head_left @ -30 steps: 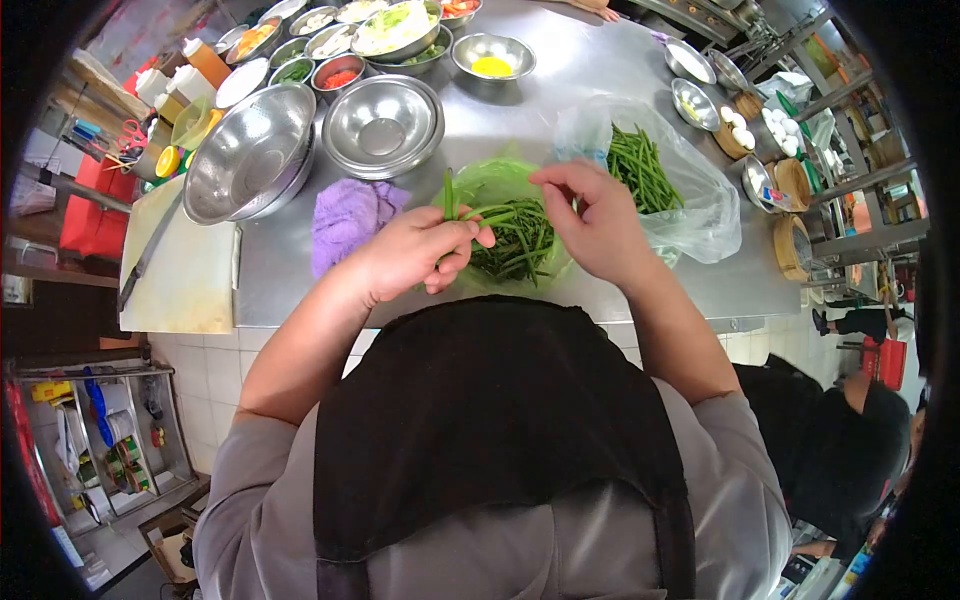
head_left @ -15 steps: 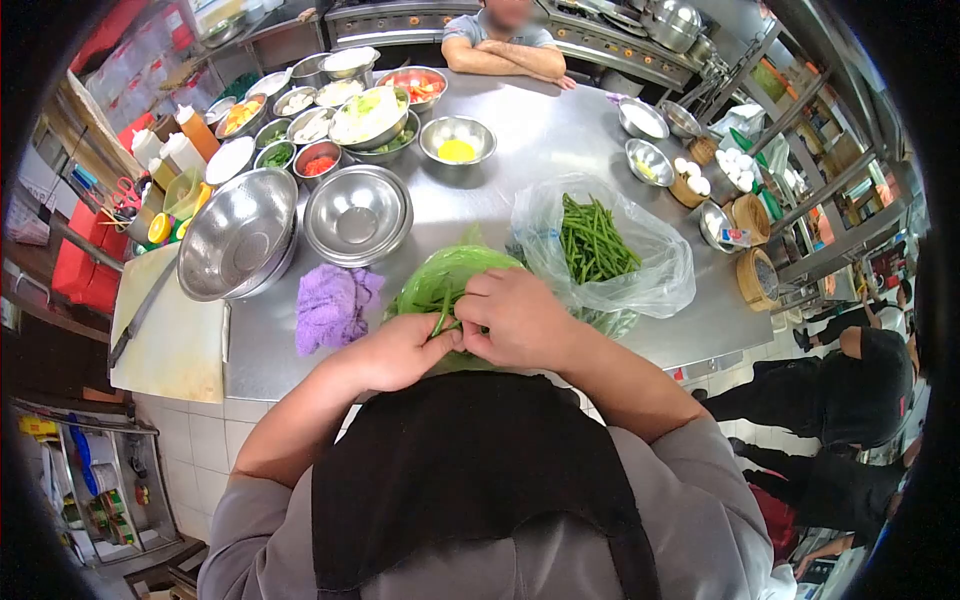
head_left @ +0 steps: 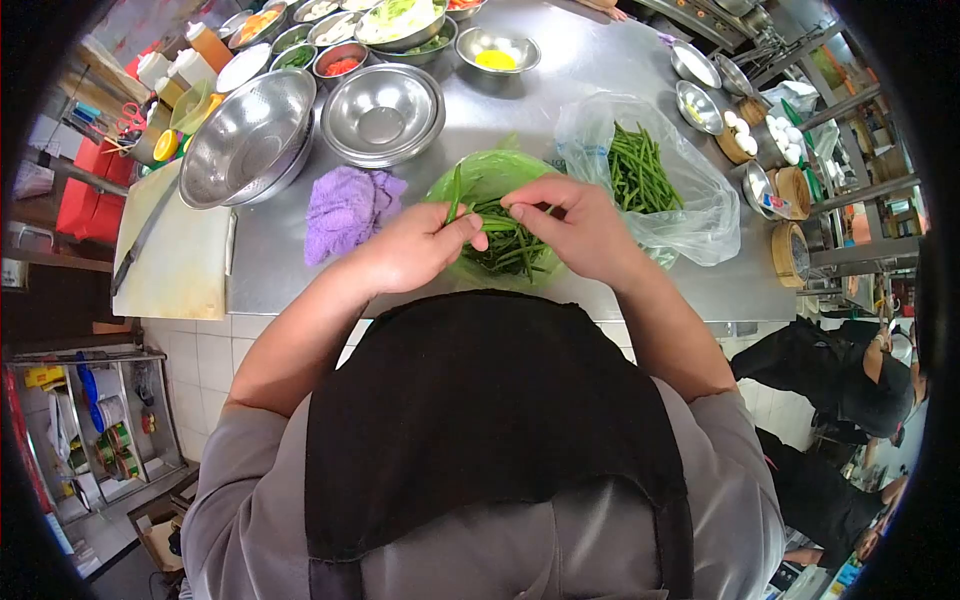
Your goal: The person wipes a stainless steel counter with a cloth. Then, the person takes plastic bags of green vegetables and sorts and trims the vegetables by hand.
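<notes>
My left hand point(head_left: 425, 245) is closed around a green bean point(head_left: 456, 192), which sticks up past the forefinger. To its right, my right hand point(head_left: 585, 228) has thumb and forefinger pinched together; whatever is between the tips is too small to make out. Both hands hover over a light green plastic bag point(head_left: 490, 165) that sits open at the table edge. Cut or loose green beans point(head_left: 510, 250) lie inside it. Beside my right hand a clear plastic bag point(head_left: 705, 225) lies open, with a pile of long green beans point(head_left: 640, 170) in it.
A purple cloth point(head_left: 345, 215), stacked steel bowls point(head_left: 382, 120) and a large colander point(head_left: 245, 140) stand left. A knife point(head_left: 150, 235) lies on the cutting board point(head_left: 190, 260). Behind is a bowl with yellow liquid point(head_left: 495, 60). Eggs point(head_left: 738, 130) sit right; people in black point(head_left: 850, 380) beyond.
My hands have moved apart from each other over the green bag. A bean now stands upright in my left hand, and the bag's contents show. The view has tilted downward.
</notes>
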### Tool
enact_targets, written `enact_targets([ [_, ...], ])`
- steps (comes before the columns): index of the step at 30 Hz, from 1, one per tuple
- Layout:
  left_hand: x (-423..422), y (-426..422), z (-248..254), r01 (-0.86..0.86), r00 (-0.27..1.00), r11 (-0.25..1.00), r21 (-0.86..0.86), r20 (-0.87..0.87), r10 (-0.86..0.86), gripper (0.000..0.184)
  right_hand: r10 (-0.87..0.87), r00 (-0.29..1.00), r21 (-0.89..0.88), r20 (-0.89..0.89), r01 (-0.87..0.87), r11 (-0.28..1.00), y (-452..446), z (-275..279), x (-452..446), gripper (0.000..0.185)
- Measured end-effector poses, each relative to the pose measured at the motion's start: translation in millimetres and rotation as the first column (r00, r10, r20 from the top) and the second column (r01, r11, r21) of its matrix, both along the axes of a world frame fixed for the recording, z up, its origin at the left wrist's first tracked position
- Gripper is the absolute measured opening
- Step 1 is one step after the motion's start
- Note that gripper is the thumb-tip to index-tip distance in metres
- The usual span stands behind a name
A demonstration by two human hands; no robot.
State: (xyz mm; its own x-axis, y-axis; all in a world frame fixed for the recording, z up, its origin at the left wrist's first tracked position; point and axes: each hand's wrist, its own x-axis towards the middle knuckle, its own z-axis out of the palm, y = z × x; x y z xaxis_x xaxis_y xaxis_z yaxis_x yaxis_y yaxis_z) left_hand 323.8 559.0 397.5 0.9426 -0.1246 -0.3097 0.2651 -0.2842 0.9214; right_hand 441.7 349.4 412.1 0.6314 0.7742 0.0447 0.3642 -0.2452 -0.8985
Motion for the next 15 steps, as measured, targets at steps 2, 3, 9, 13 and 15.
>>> enact_targets([
  [2,1,-1,3,-0.023,1.000,1.000,0.018,-0.013,0.023,0.034,0.038,0.997,0.003,0.068,-0.038,0.999,1,-2,-2,0.017],
  [3,0,-2,5,-0.030,0.999,0.999,0.027,-0.010,0.030,0.034,0.042,0.996,-0.011,0.072,-0.042,0.999,2,-2,-4,0.017],
  [9,-3,-4,-3,-0.070,0.979,0.994,0.090,0.198,0.051,0.033,0.107,0.935,-0.119,0.337,-0.070,0.990,4,-4,-8,0.012],
  [13,-6,-5,-2,0.019,0.962,0.963,0.269,0.259,-0.091,0.034,0.269,0.730,-0.284,0.629,-0.107,0.953,7,2,-13,0.009],
  [15,-5,-10,18,0.111,0.984,0.892,0.439,0.076,-0.160,0.031,0.321,0.683,-0.334,0.656,-0.118,0.935,8,1,-13,0.007],
])
